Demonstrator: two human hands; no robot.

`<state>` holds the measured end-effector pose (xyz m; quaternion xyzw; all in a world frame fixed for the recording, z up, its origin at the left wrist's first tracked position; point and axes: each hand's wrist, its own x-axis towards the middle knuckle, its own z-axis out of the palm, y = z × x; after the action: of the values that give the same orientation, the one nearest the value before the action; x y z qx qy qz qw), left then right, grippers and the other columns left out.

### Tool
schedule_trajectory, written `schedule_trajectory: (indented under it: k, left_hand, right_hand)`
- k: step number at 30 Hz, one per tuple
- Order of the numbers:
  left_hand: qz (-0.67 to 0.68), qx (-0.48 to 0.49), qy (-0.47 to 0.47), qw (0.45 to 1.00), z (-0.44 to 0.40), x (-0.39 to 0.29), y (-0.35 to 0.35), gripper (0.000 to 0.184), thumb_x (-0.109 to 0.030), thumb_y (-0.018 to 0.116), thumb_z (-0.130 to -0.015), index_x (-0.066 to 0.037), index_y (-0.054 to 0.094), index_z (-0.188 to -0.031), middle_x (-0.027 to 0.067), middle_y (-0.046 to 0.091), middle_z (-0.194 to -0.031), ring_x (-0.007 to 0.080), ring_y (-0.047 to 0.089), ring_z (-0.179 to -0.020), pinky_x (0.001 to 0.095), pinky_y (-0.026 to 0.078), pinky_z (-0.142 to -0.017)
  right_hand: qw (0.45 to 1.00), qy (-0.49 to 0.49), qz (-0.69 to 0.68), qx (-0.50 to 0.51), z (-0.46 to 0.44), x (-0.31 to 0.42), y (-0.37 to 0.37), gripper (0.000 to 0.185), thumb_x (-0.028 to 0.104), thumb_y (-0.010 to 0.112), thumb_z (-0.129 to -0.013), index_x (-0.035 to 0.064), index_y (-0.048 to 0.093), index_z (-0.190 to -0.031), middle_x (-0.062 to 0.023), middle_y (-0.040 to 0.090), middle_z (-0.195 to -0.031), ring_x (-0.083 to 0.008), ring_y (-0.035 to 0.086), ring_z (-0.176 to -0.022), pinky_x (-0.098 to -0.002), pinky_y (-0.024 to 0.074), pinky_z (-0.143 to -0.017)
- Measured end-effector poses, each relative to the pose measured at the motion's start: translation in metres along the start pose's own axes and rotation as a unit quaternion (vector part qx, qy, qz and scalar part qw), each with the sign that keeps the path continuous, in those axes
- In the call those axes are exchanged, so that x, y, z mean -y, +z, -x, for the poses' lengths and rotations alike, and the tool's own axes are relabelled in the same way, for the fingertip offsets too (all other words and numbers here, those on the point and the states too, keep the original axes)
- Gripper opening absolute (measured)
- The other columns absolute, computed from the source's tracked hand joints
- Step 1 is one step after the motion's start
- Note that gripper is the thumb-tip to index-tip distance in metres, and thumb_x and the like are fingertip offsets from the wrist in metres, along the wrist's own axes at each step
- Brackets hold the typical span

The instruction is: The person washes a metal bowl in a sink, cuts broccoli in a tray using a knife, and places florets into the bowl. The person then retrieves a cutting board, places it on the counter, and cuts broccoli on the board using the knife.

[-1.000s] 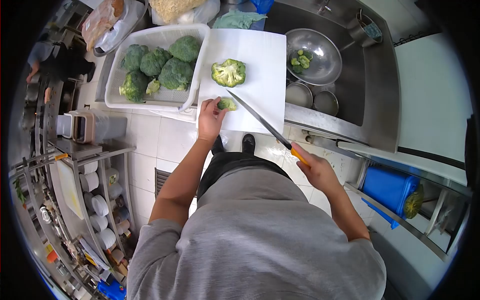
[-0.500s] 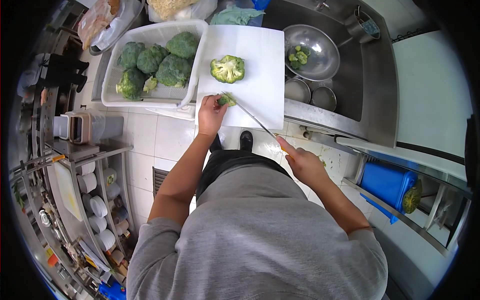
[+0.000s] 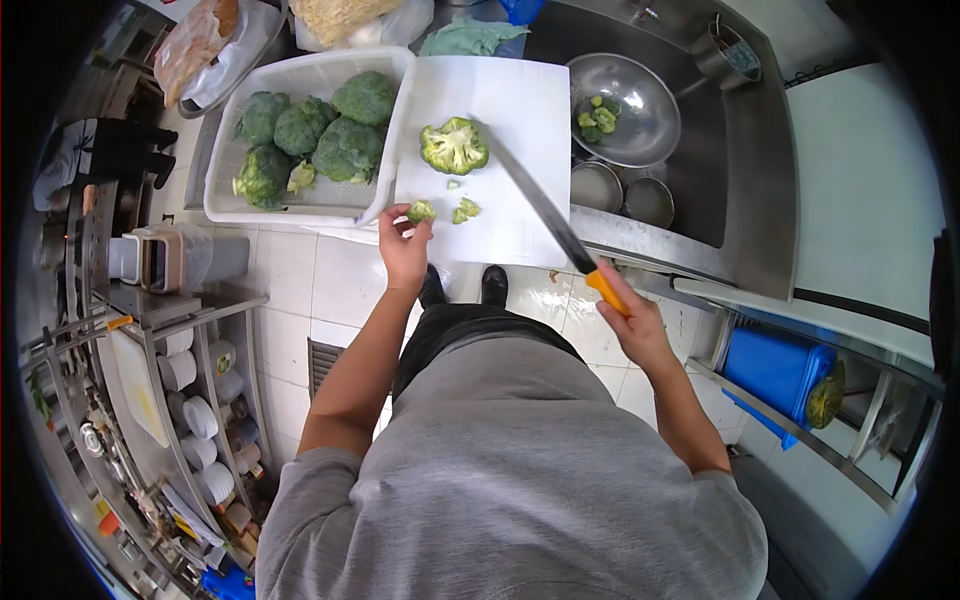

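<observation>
My left hand (image 3: 405, 250) is closed around a small broccoli floret (image 3: 421, 211) at the near left of the white cutting board (image 3: 535, 95). In my right hand (image 3: 637, 325) is a long knife (image 3: 548, 213), gripped by its yellow handle. The blade slants up over the board, its tip close to a large cut broccoli head (image 3: 454, 146) that lies with its pale stem side up. Another loose floret (image 3: 466, 210) rests right of my left hand, with a small stem bit (image 3: 453, 185) above it.
Left of the board, a white plastic basket (image 3: 212, 190) holds several whole broccoli heads. A metal bowl (image 3: 650, 120) with florets stands in the sink (image 3: 705, 190) at right, above two round metal containers. Shelves with stacked dishes (image 3: 200, 415) stand at lower left.
The knife has lifted off the floret and swung up, its tip now near the large head. The floret is in two pieces; my left hand has drawn slightly left and down with one.
</observation>
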<state>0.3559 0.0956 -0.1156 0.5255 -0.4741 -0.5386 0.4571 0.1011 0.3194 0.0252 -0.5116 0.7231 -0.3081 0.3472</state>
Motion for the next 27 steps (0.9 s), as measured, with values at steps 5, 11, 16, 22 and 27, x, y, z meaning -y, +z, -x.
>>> schedule_trajectory:
  k: [5,11,16,22,27]
  left_hand:
    - [-0.144,0.176,0.001,0.974,-0.001,0.001,0.047,0.036,-0.008,0.075,-0.073,-0.001,0.059,-0.104,0.0133,0.055,-0.102,0.0190,0.060,-0.079,0.0306,0.054,-0.068]
    - [-0.235,0.241,0.213,0.917,-0.034,-0.096,0.137,0.074,-0.027,0.081,-0.072,-0.005,0.044,-0.133,0.0187,0.044,-0.132,0.0328,0.048,-0.120,0.0414,0.044,-0.097]
    - [-0.608,0.176,0.232,0.738,-0.066,-0.085,0.084,0.087,-0.031,0.084,-0.065,-0.005,0.042,-0.137,0.0217,0.039,-0.140,0.0418,0.035,-0.129,0.0444,0.039,-0.104]
    - [-0.488,0.189,0.127,0.843,-0.087,-0.074,0.066,0.081,-0.037,0.081,-0.069,-0.004,0.045,-0.134,0.0270,0.058,-0.120,0.0422,0.049,-0.121,0.0431,0.045,-0.097]
    - [-0.385,0.222,0.094,0.891,-0.081,-0.074,0.060,0.065,-0.043,0.068,-0.085,-0.002,0.048,-0.130,0.0258,0.065,-0.104,0.0365,0.064,-0.097,0.0393,0.050,-0.085]
  right_hand:
    - [0.995,0.060,-0.021,-0.080,0.005,0.002,-0.023,0.055,0.014,0.061,-0.093,0.0214,0.043,-0.144,-0.0132,0.060,-0.130,-0.0269,0.060,-0.117,-0.0311,0.0460,-0.097]
    - [0.982,0.086,-0.051,-0.162,0.011,-0.004,-0.039,0.055,0.011,0.060,-0.093,0.0180,0.042,-0.145,-0.0114,0.059,-0.132,-0.0177,0.060,-0.113,-0.0274,0.0458,-0.093]
    - [0.967,0.173,-0.109,-0.150,0.018,0.004,-0.036,0.055,0.012,0.059,-0.094,0.0179,0.041,-0.145,-0.0112,0.058,-0.133,-0.0180,0.058,-0.116,-0.0270,0.0445,-0.095]
    - [0.982,0.123,-0.105,-0.093,0.014,-0.001,-0.016,0.057,0.014,0.061,-0.093,0.0187,0.039,-0.146,-0.0109,0.058,-0.134,-0.0197,0.057,-0.119,-0.0280,0.0434,-0.098]
    - [0.994,0.097,-0.037,-0.017,0.004,0.011,-0.005,0.057,0.017,0.061,-0.093,0.0245,0.039,-0.145,-0.0152,0.062,-0.125,-0.0297,0.062,-0.113,-0.0308,0.0470,-0.094]
